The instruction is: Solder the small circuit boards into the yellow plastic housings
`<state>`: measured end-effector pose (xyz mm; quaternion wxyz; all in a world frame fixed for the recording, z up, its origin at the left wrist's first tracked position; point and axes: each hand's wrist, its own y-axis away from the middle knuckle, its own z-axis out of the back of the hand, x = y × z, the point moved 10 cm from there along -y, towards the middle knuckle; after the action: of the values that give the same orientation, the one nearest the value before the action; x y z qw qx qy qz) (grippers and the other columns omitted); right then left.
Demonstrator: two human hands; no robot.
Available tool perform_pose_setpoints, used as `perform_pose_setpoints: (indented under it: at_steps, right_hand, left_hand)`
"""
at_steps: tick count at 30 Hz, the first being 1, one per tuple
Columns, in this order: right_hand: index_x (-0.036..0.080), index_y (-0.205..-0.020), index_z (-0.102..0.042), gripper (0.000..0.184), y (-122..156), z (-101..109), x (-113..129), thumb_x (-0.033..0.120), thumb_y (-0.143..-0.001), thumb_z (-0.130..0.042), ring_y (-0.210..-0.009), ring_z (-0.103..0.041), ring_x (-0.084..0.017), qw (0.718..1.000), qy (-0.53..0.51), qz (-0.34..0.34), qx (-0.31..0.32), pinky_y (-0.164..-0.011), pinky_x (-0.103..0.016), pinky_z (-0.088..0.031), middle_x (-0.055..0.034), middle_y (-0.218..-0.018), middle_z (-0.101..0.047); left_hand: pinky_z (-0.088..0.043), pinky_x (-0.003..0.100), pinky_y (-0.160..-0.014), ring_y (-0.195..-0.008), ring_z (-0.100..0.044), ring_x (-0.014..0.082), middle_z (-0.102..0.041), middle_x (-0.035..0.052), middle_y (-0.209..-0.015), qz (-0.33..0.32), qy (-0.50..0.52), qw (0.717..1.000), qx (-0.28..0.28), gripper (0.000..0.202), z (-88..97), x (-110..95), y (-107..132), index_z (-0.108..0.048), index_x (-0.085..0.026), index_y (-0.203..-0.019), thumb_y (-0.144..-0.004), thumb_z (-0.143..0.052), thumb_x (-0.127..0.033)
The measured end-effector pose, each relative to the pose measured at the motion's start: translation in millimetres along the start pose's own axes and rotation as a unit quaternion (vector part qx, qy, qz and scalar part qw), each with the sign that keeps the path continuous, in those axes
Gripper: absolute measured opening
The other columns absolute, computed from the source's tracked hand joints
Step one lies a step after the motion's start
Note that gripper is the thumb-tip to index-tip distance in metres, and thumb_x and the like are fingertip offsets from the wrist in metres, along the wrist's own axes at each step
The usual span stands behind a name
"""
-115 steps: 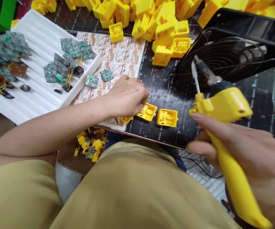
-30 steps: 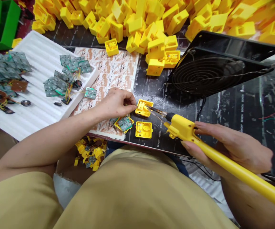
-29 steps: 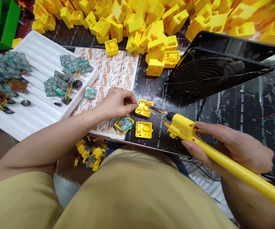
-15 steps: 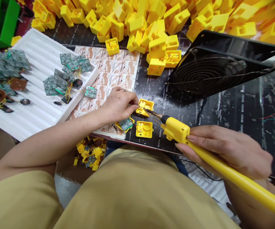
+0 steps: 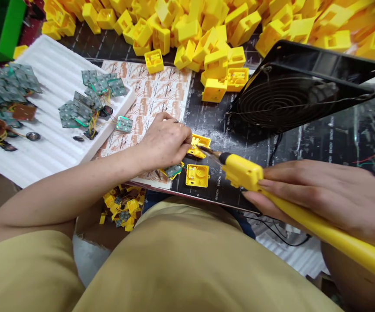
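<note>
My right hand [image 5: 327,188] is wrapped round the handle of a yellow soldering iron [image 5: 244,170], whose dark tip points left. That tip is at a small open yellow plastic case [image 5: 202,141] on the black bench. At the left edge of the same case, the fingers of my left hand [image 5: 169,138] are pinched together; what they hold is hidden. A second open yellow case [image 5: 197,175] lies just below, closer to my body. Partly under my left wrist, a green circuit board [image 5: 173,170] rests in another yellow shell, with a thin red wire beside it.
On the left, a white foam tray [image 5: 57,151] carries several circuit boards [image 5: 79,110] with wires and small speakers. A black fan [image 5: 291,99] stands at the right. Yellow housings [image 5: 187,30] are heaped along the back. Below the bench edge, a box holds yellow parts [image 5: 122,208].
My right hand has shifted slightly up and right with the soldering iron, its tip still at the upper case. My left hand has moved slightly right, covering more of that case's left side.
</note>
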<state>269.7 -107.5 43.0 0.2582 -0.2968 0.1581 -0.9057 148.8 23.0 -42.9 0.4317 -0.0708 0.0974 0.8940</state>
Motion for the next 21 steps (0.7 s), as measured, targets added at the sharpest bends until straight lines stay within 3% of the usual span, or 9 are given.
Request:
perform_pose_setpoints:
  at_steps: [1,7,9,12,16,19,21]
  right_hand:
    - [0.021,-0.092,-0.064,0.006,3,1,-5,0.022,-0.093,-0.070,-0.078,-0.068,-0.012,1.000,0.007,-0.013,0.000,-0.077,-0.027,-0.060,-0.0011,-0.082,-0.069]
    - [0.022,-0.086,-0.064,0.026,17,-5,-19,0.039,-0.103,-0.055,-0.075,-0.067,-0.011,0.998,0.033,-0.046,0.010,-0.075,-0.027,-0.057,-0.0037,-0.079,-0.069]
    - [0.022,-0.086,-0.063,0.024,15,-8,-19,0.038,-0.103,-0.055,-0.075,-0.067,-0.011,0.998,0.026,-0.050,0.010,-0.074,-0.027,-0.057,-0.0036,-0.079,-0.069]
    - [0.020,-0.090,-0.061,0.009,8,-13,-12,0.024,-0.097,-0.065,-0.075,-0.066,-0.010,1.000,-0.002,-0.010,0.005,-0.071,-0.023,-0.057,-0.0027,-0.080,-0.068]
    - [0.016,-0.094,-0.062,0.021,-4,-4,2,0.012,-0.083,-0.079,-0.068,-0.065,-0.010,0.994,-0.022,0.095,-0.051,-0.067,-0.021,-0.058,-0.0008,-0.076,-0.067]
    - [0.019,-0.093,-0.063,0.017,-9,-1,-3,0.014,-0.086,-0.077,-0.067,-0.067,-0.010,0.994,-0.033,0.096,-0.027,-0.064,-0.020,-0.058,0.0008,-0.074,-0.067]
    - [0.023,-0.089,-0.063,0.008,-8,-1,-12,0.024,-0.094,-0.068,-0.063,-0.067,-0.010,0.998,-0.022,0.061,-0.003,-0.058,-0.019,-0.056,0.0010,-0.073,-0.067]
  left_hand:
    - [-0.039,0.046,-0.102,-0.087,-0.067,0.0222,-0.075,0.0045,-0.082,-0.001,0.003,1.000,0.004,0.023,-0.4,0,0,-0.073,-0.018,-0.084,-0.085,-0.051,-0.022]
    - [-0.037,0.046,-0.103,-0.088,-0.066,0.0219,-0.075,0.0043,-0.082,0.001,0.007,1.000,0.018,0.025,-1.2,1,-3,-0.075,-0.019,-0.085,-0.085,-0.050,-0.022]
    - [-0.037,0.046,-0.104,-0.087,-0.066,0.0217,-0.074,0.0042,-0.081,0.006,0.011,1.000,0.027,0.025,-2.1,2,-3,-0.075,-0.019,-0.085,-0.084,-0.050,-0.022]
    - [-0.037,0.046,-0.104,-0.088,-0.067,0.0218,-0.075,0.0043,-0.082,0.014,0.012,0.999,0.034,0.025,-2.7,3,-3,-0.075,-0.019,-0.088,-0.084,-0.051,-0.022]
    - [-0.038,0.046,-0.102,-0.089,-0.067,0.0224,-0.076,0.0050,-0.085,0.014,0.005,0.999,0.031,0.024,-2.0,3,-2,-0.075,-0.019,-0.088,-0.085,-0.052,-0.024]
    - [-0.038,0.046,-0.102,-0.087,-0.067,0.0221,-0.076,0.0053,-0.084,0.015,0.002,0.999,0.035,0.025,-2.0,4,-3,-0.076,-0.018,-0.089,-0.085,-0.051,-0.025]
    - [-0.038,0.045,-0.102,-0.086,-0.067,0.0215,-0.076,0.0046,-0.082,0.014,0.005,0.999,0.041,0.025,-2.4,3,-3,-0.076,-0.018,-0.089,-0.085,-0.052,-0.023]
